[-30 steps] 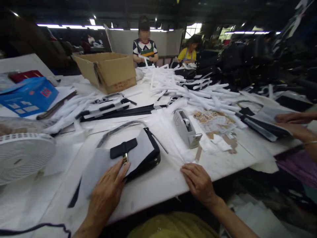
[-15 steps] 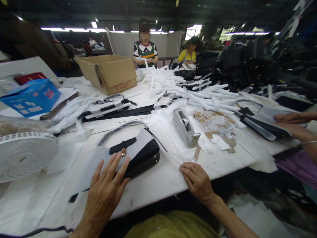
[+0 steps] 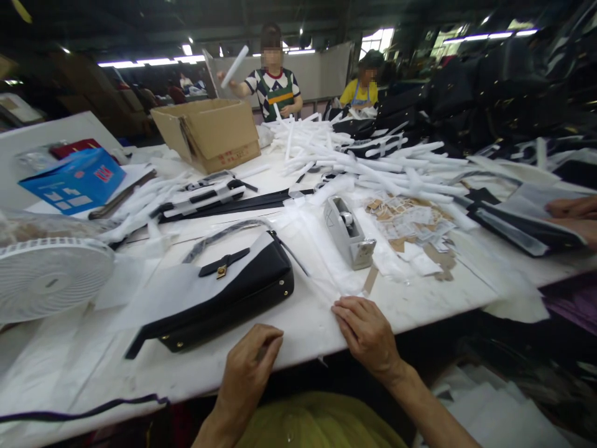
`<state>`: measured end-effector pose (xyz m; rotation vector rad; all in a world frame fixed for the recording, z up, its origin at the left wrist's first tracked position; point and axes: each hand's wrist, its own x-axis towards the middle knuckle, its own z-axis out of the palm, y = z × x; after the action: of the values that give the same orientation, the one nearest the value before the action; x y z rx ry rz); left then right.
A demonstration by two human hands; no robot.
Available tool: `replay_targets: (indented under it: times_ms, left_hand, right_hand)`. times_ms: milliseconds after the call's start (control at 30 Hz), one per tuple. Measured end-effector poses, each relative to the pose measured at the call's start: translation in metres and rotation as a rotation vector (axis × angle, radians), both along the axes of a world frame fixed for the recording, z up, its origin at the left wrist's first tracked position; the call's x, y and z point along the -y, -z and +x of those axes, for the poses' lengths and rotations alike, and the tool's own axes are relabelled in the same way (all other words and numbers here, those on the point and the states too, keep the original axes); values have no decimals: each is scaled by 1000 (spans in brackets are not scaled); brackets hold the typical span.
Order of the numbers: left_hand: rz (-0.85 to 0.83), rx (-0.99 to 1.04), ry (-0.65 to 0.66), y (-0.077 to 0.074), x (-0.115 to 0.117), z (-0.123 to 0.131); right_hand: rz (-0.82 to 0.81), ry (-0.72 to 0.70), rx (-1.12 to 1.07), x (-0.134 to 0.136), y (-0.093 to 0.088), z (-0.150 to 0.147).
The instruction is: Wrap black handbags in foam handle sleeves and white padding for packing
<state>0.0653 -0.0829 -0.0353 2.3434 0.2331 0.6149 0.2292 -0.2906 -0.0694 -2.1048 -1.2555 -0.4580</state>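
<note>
A black handbag (image 3: 242, 297) lies on its side on the white table (image 3: 298, 336), with a white sheet over its front and a black strap with a gold clasp (image 3: 219, 269). My left hand (image 3: 249, 367) rests at the table's near edge just below the bag, fingers curled in, nothing visible in them. My right hand (image 3: 366, 333) lies flat, fingers stretched out, on the near end of a thin white tissue sheet (image 3: 326, 261) that runs toward a grey tape dispenser (image 3: 349, 235).
A cardboard box (image 3: 209, 134), a blue carton (image 3: 74, 180) and a white round fan-like object (image 3: 46, 277) stand to the left. A pile of white paper rolls (image 3: 373, 165) covers the far middle. Another person's hands (image 3: 573, 214) work on a bag at right; two people sit across.
My left hand has come off the bag's front and drawn back to the table edge, curling shut. The bag now lies flatter and longer. A person across has raised a white roll.
</note>
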Motion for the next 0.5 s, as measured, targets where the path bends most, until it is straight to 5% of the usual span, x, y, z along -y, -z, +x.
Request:
replay_targets:
  times_ms: [233, 500]
  left_hand:
    - [-384, -232, -192, 10, -4, 26]
    - [-246, -149, -136, 16, -4, 20]
  right_hand:
    - [101, 13, -101, -14, -20, -6]
    - [343, 12, -516, -93, -51, -17]
